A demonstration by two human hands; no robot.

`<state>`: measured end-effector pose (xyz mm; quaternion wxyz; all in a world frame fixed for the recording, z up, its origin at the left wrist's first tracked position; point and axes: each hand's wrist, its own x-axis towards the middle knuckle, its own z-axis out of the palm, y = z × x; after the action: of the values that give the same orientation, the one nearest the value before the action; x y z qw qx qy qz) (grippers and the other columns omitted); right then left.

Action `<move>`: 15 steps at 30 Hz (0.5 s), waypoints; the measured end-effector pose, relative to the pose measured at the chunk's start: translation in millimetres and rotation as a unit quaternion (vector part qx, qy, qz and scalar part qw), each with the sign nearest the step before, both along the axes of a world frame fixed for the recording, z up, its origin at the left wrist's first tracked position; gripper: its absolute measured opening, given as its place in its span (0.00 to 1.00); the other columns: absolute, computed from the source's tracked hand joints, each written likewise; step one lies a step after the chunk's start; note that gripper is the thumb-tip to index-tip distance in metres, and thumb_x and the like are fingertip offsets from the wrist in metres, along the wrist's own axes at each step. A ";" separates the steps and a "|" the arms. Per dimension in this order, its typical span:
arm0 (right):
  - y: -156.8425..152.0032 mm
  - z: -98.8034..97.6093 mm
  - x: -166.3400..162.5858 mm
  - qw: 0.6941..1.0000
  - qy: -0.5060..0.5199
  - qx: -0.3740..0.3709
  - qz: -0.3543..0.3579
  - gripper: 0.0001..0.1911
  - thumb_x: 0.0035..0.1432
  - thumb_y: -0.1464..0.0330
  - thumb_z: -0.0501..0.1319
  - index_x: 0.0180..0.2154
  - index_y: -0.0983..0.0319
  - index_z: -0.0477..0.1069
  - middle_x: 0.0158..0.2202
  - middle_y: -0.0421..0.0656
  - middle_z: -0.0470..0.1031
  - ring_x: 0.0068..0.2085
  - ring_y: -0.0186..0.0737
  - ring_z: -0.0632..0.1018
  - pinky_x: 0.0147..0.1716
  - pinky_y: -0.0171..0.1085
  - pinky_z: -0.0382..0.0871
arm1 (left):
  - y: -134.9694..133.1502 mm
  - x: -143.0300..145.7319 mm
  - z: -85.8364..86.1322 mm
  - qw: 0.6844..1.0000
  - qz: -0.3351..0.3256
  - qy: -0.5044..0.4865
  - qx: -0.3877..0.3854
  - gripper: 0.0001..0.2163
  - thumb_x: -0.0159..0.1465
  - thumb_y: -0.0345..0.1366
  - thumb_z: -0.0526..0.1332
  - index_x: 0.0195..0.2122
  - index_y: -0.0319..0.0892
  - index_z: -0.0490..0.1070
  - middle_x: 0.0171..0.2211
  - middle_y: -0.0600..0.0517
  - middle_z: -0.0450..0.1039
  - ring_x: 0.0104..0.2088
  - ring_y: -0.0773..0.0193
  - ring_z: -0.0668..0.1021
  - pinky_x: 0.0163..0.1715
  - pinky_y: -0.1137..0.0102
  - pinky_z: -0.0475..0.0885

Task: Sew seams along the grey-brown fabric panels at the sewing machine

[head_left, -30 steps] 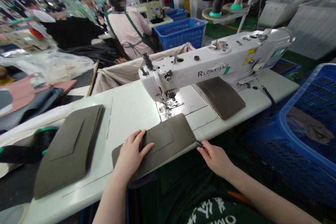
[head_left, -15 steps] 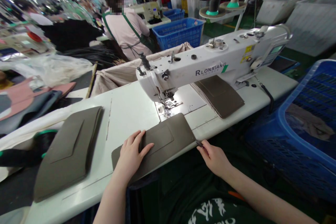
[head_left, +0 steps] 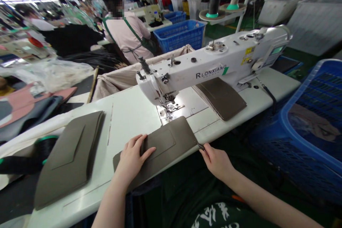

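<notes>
A grey-brown leather panel (head_left: 171,139) with a stitched patch lies at the near edge of the white sewing table (head_left: 128,114). My left hand (head_left: 132,160) rests flat on its left part, fingers spread. My right hand (head_left: 217,162) is closed at the panel's right corner, pinching a small dark tool (head_left: 201,146) whose tip touches that corner. The white sewing machine (head_left: 213,66) stands just behind the panel, its needle area a little beyond the panel's far edge.
A stack of similar panels (head_left: 69,153) lies at the left of the table, another stack (head_left: 221,96) under the machine arm. A blue crate (head_left: 312,128) stands at the right. A person in a green apron (head_left: 125,32) works behind, near a blue basket (head_left: 181,34).
Almost nothing has moved: both hands keep their places on the panel, and only the camera has shifted slightly.
</notes>
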<state>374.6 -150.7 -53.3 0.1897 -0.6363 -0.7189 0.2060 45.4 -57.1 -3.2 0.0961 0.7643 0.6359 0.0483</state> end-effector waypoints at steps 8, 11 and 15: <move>0.5 3.6 3.7 0.991 0.129 -0.023 -0.024 0.12 0.69 0.63 0.46 0.32 0.58 0.59 0.22 0.36 0.66 0.22 0.35 0.70 0.23 0.33 0.56 | 5.7 0.8 6.9 1.000 -0.011 0.003 -0.011 0.26 0.61 0.56 0.56 0.55 0.47 0.65 0.53 0.46 0.65 0.51 0.49 0.70 0.52 0.54 0.66; 2.8 5.4 11.2 0.973 0.218 -0.024 -0.074 0.13 0.69 0.60 0.46 0.31 0.57 0.57 0.21 0.35 0.62 0.21 0.35 0.67 0.21 0.33 0.57 | 11.9 -0.8 7.2 1.000 -0.013 0.002 -0.020 0.27 0.59 0.57 0.57 0.54 0.45 0.64 0.50 0.45 0.65 0.50 0.49 0.70 0.51 0.54 0.66; 4.5 8.8 16.9 0.975 0.207 -0.026 -0.079 0.12 0.67 0.58 0.49 0.33 0.57 0.59 0.22 0.35 0.63 0.23 0.36 0.70 0.23 0.34 0.59 | 19.4 1.7 12.8 0.999 0.001 -0.006 -0.044 0.28 0.53 0.59 0.62 0.45 0.42 0.67 0.43 0.45 0.66 0.45 0.48 0.70 0.46 0.55 0.68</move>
<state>391.5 -146.1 -44.5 0.3333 -0.6395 -0.6058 0.3361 47.1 -37.7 9.6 0.1337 0.7580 0.6379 0.0250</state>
